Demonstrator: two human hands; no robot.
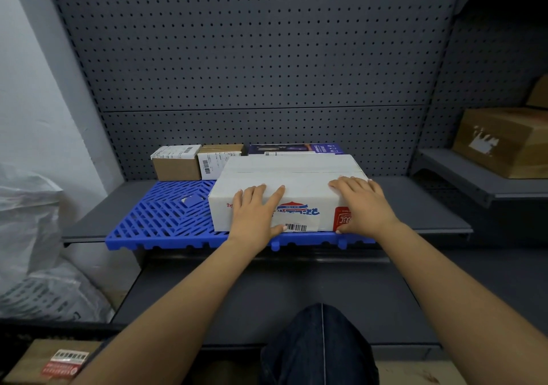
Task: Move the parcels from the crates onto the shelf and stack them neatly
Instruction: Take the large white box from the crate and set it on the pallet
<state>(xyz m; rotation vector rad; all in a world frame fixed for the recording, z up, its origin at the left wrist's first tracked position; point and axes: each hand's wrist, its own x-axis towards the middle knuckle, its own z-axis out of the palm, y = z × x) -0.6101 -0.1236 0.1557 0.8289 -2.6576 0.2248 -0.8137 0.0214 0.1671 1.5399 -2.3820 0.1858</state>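
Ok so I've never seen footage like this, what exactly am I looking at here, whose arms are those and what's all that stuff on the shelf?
There is no machine here. It is one picture from a camera worn on a person's head, looking down at their own bare arms. The left hand and right hand lie flat against the near side of a white box. That box sits on a blue plastic mat on a grey shelf. Behind it stand a small brown box, a labelled box and a dark blue box.
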